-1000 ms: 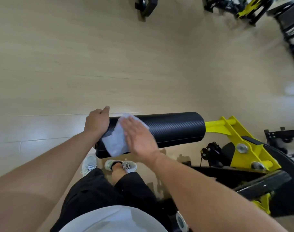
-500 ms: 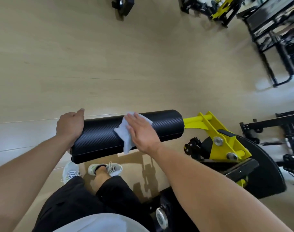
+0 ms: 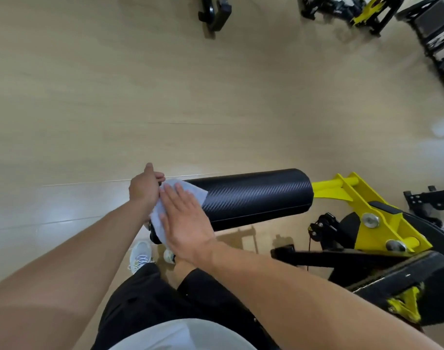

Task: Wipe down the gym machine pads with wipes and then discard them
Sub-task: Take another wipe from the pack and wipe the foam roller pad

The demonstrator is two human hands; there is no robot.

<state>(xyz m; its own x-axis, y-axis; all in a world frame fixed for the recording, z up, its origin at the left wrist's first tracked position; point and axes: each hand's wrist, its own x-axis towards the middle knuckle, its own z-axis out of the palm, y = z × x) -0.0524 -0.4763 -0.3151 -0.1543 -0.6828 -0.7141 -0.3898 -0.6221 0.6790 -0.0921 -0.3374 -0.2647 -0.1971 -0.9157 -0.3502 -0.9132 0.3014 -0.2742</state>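
Looking down from our head, we press a pale wipe (image 3: 165,210) onto the left end of a black roller pad (image 3: 256,195) with our right hand (image 3: 188,223), fingers straight and lying flat together on top of the wipe. The wipe drapes over the pad's end, showing around our fingertips. Our left hand (image 3: 143,189) curls around that same end, just beside the wipe. The pad juts from a yellow machine arm (image 3: 367,198) above a light wooden floor (image 3: 140,97).

Pale wood floor (image 3: 114,84), white sneakers (image 3: 140,255)
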